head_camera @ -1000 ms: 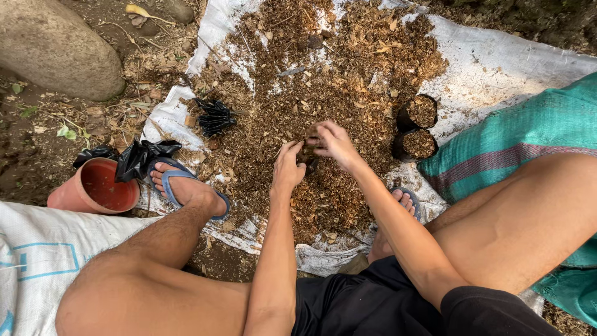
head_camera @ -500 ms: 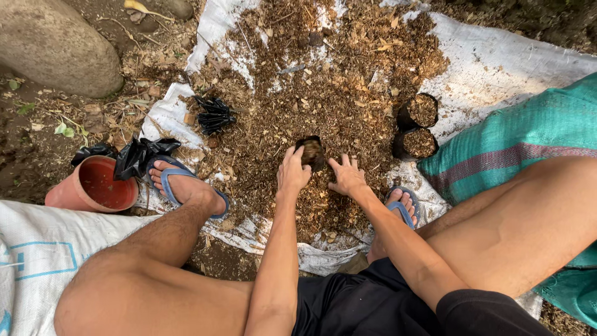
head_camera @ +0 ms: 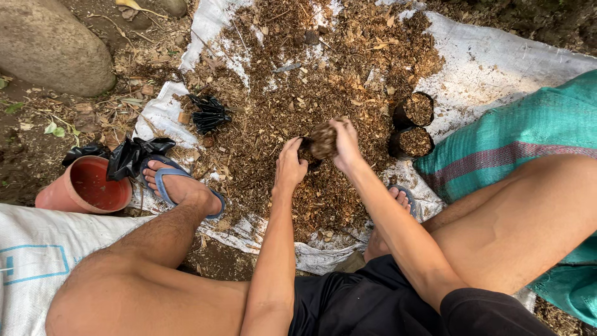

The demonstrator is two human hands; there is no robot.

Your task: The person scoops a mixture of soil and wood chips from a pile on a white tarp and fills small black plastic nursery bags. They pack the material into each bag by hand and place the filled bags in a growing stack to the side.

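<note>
1. Small black bag (head_camera: 306,149) sits dead centre of the frame, on the mulch (head_camera: 311,81), mostly hidden behind the hands.
2. Left hand (head_camera: 290,165) has its fingers curled round the bag's near edge, gripping it.
3. Right hand (head_camera: 342,144) is cupped shut around a clump of mulch, right over the bag's mouth.
4. Two filled bags (head_camera: 411,124) stand just right of the hands, touching each other.
5. Mulch heap lies on a white tarp (head_camera: 491,74) across the upper middle.
6. Spare black bags (head_camera: 208,113) lie left of centre.
7. Red pot (head_camera: 84,186) at the left edge, beside the blue sandal (head_camera: 166,180).
8. Big rock (head_camera: 53,43) in the upper left, green sack (head_camera: 528,134) on the right.
</note>
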